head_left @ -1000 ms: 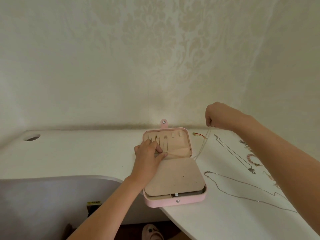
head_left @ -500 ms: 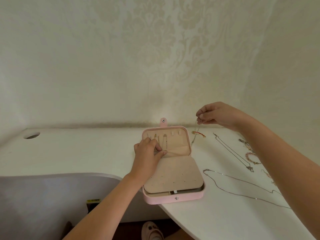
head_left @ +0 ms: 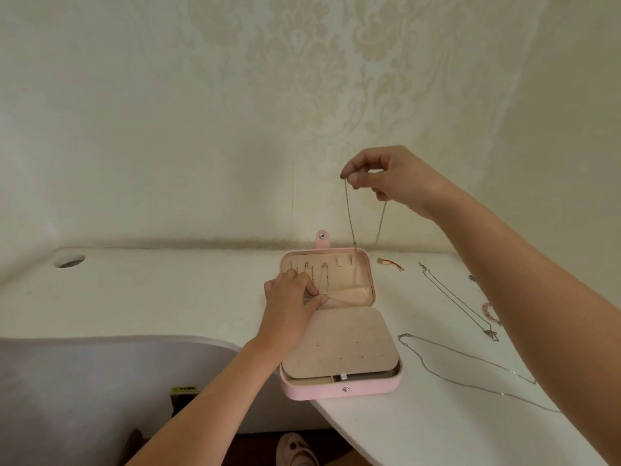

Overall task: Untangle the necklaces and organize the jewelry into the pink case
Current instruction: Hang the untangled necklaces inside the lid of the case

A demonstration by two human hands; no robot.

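Pinching the pouch edge at the lid's seven o'clock corner, the left hand steadies the pink case, open on the surface. Above the lid's one o'clock corner a thin necklace hangs in two strands from the right hand, which pinches it. Best to lower slowly so the loop meets a free hook, then feed the slack down into the pouch without letting strands cross. At three o'clock of the case, more chains lie apart.
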